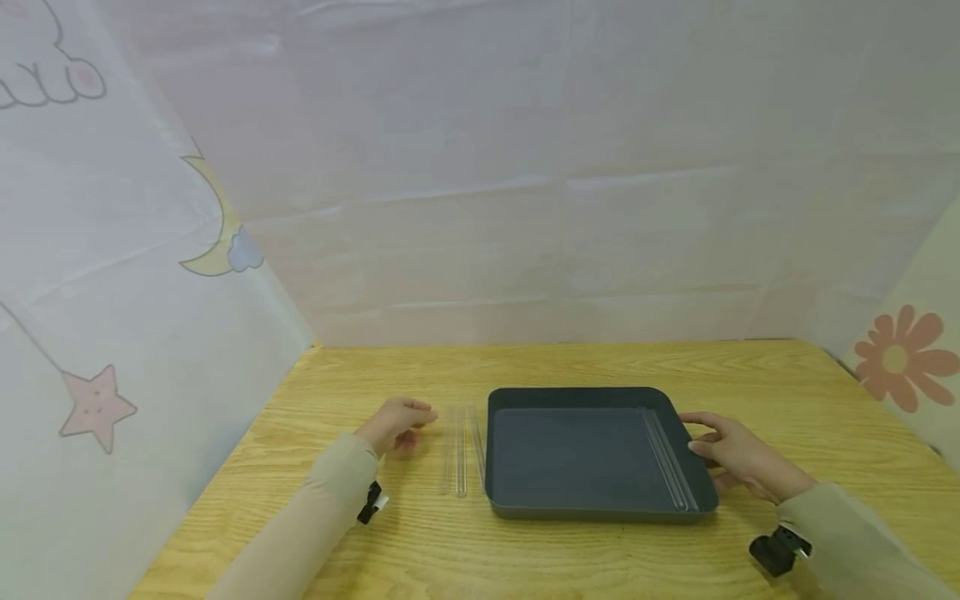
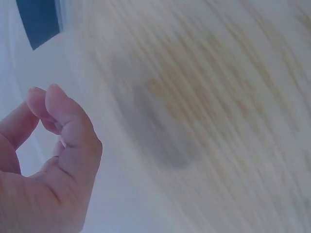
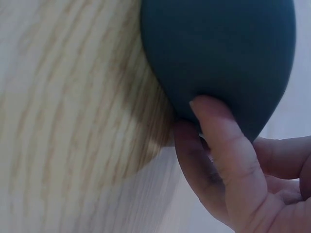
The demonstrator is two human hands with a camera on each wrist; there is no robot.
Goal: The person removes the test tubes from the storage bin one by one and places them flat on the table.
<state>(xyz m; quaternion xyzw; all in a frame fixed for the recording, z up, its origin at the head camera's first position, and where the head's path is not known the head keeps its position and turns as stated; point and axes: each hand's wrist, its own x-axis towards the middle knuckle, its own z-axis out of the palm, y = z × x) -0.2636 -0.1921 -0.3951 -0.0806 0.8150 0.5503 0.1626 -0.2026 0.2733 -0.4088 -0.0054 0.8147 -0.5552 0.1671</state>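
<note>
Grey tray (image 1: 570, 460), 1 hand (image 1: 738, 458) touching it, 3 clear rods (image 1: 461, 458) outside

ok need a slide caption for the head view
Left hand near clear rods; right hand on dark tray holding more.

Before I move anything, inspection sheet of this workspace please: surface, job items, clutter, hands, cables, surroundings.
Surface: wood-grain table, pale yellow-brown.
Job items: dark grey tray; inner rods lie in it along the right side; loose rods lie on the table left of it. All clear; exact count hard to tell.
Clutter: nothing seen.
Left hand: left of the loose rods, nothing seen in its fingers.
Right hand: holds the tray at its right side.
Cables: nothing seen.
Surroundings: pale backdrop with printed moon, star and flower.
</note>
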